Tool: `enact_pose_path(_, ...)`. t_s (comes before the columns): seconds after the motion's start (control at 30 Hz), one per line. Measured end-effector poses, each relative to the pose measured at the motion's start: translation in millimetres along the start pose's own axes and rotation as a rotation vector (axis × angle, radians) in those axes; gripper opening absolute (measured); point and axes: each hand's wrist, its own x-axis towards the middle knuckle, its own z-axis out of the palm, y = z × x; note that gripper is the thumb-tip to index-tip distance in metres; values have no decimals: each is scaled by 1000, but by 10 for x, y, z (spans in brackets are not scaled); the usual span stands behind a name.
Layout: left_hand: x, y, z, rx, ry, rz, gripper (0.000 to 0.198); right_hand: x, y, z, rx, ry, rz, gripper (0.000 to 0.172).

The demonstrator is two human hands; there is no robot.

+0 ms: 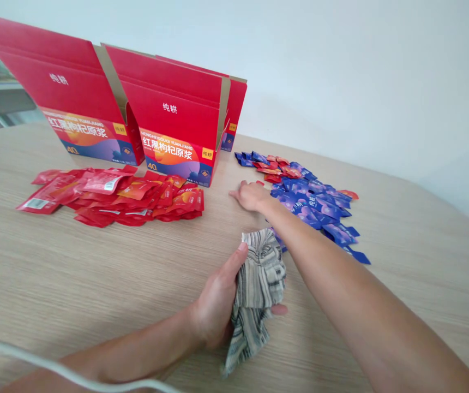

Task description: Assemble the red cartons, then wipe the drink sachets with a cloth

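Observation:
My left hand (pixel 218 300) is closed around a bunched grey-and-white striped cloth (pixel 261 270), its thumb on the near side and a fingertip showing beyond the folds. My right hand (pixel 251 195) reaches far forward, palm down over the table, just left of a pile of blue sachets (pixel 306 202). Its thumb points left, apart from the forefinger; the other fingers are mostly hidden behind the hand. A small red piece (pixel 260 183) peeks out beside its knuckles; whether the hand touches it is unclear. Red and orange sachets (pixel 277 168) lie among the blue ones.
Red pouches (pixel 115 194) lie heaped at left, before two open red cartons, one left (pixel 83 98) and one nearer the middle (pixel 169 103). Another carton (pixel 234 112) stands partly hidden behind. A pale cable (pixel 54 367) crosses the lower left, and a white wall rises behind the table (pixel 422 262).

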Motion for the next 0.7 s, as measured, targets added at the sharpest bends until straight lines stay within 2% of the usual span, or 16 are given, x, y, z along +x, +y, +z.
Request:
enact_pose_path(0.17, 17, -22, -42, 29, -86, 53, 62, -375, -246, -95, -66, -52, -182, 55)
enact_pose_path(0.33, 15, -33, -65, 95, -100, 63, 67, -694, -285, -161, -115, -44, -305, 43)
enact_pose_path(0.5, -9, -44, -47, 121, -135, 107, 63, -824, -200, -103, -95, 29, -314, 34)
enact_pose_path(0.7, -57, -56, -26, 140, -94, 113, 62, -969, -121, -66, 40, 193, -217, 30)
